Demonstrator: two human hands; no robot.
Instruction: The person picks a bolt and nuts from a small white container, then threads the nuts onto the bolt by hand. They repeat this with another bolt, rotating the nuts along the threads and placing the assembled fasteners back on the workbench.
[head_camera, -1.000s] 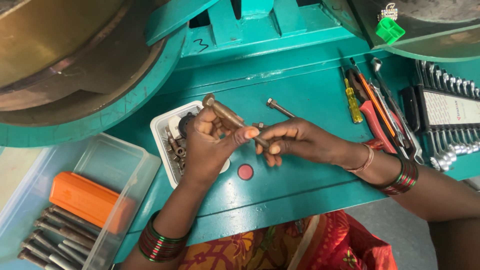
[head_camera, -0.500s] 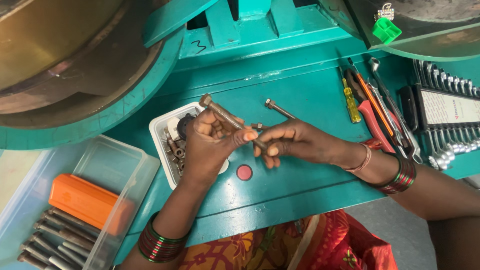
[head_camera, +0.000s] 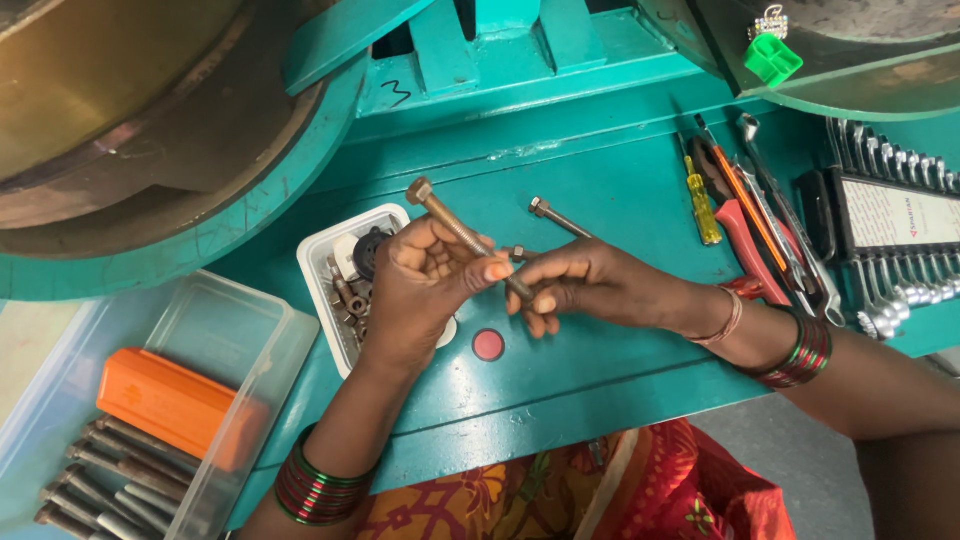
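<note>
Left hand (head_camera: 420, 290) grips a long bolt (head_camera: 462, 235); right hand (head_camera: 585, 285) pinches its lower end, probably threading a nut. Turning needs steady alignment.

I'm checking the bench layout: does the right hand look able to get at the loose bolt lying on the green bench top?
Probably yes. The loose bolt lies bare just beyond the right hand, nothing between, though that hand is pinching the long bolt.

Teal bench (head_camera: 620, 190), orange case (head_camera: 165, 405), yellow screwdriver (head_camera: 703, 205), floral red cloth (head_camera: 640, 490)
</note>
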